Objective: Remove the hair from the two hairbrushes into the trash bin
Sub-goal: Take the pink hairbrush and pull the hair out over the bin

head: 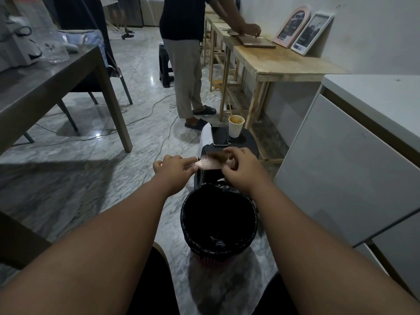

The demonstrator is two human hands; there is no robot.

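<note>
My left hand grips the handle of a pink hairbrush, held bristles up just beyond the trash bin. A clump of brown hair sits in the bristles at the brush's right end. My right hand pinches that hair with curled fingers and covers the tip of the brush. The trash bin, lined with a black bag, stands on the floor below and nearer to me, between my forearms. No second hairbrush is in view.
Behind the brush a black stool carries a phone and a paper cup. A white cabinet stands at the right, a grey table at the left. A person works at a wooden bench. Cables run across the marble floor.
</note>
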